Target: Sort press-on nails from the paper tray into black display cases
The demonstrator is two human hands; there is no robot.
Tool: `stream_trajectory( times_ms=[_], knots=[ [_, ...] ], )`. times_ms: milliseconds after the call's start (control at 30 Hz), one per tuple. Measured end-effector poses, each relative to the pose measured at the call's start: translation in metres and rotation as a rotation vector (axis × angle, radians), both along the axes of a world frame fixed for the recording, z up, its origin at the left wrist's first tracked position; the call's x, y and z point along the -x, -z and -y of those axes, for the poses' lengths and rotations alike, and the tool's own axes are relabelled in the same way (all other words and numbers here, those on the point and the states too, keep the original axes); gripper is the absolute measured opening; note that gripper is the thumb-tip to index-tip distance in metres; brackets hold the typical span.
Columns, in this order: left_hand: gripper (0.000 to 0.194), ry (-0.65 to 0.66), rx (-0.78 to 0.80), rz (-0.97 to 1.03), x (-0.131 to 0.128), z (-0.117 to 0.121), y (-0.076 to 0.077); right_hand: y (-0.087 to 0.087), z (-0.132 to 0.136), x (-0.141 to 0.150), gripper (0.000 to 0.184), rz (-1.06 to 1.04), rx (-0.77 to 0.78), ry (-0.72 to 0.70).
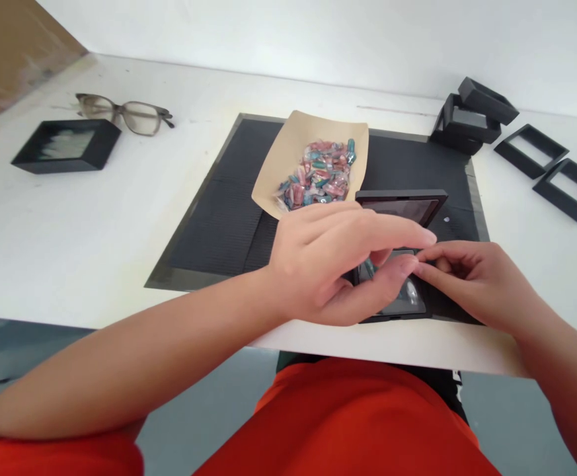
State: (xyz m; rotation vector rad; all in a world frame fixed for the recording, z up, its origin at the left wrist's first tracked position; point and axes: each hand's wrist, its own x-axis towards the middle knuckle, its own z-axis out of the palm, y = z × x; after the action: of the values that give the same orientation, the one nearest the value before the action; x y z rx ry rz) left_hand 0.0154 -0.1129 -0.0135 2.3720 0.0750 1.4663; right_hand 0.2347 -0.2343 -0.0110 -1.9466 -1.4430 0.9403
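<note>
In front of me a black hinged frame case (420, 311) lies with its lid (407, 210) raised, near the table's front edge. Behind its clear film I see a bit of teal and a shiny transparent spot. My left hand (335, 264) hovers over the case and hides much of it; its index finger and thumb are apart. At the case's right side my right hand (471, 277) has its thumb and index finger pinched together, close to my left thumb tip. Whatever it pinches is too small or hidden to make out.
A cardboard tray (274, 175) of small wrapped pink and teal pieces (320, 173) rests on the black ribbed mat (219, 205). Several black frames (531, 151) lie at the back right. Eyeglasses (139, 119) and another black frame case (65, 145) are at the left.
</note>
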Motion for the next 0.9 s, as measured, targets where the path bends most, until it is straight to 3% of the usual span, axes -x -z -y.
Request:
stream_trajectory(
  times_ms=[133, 467, 600, 733, 900],
  knots=[
    [0.015, -0.034, -0.045, 0.067, -0.005, -0.002, 0.004, 0.001, -0.002, 0.0, 0.042, 0.0, -0.011, 0.022],
    [0.011, -0.097, -0.1, -0.032, 0.001, -0.01, 0.004, 0.013, 0.007, 0.004, 0.039, 0.066, -0.139, 0.081],
    [0.019, -0.096, -0.02, -0.072, 0.004, -0.012, 0.009, 0.015, 0.008, 0.004, 0.039, 0.103, -0.137, 0.048],
    [0.023, -0.19, -0.097, -0.039, 0.005, -0.012, 0.009, 0.014, 0.009, 0.003, 0.041, 0.077, -0.12, 0.034],
    [0.05, -0.378, -0.039, -0.294, 0.004, -0.009, 0.01, 0.012, 0.01, 0.003, 0.042, 0.072, -0.155, 0.074]
  ],
)
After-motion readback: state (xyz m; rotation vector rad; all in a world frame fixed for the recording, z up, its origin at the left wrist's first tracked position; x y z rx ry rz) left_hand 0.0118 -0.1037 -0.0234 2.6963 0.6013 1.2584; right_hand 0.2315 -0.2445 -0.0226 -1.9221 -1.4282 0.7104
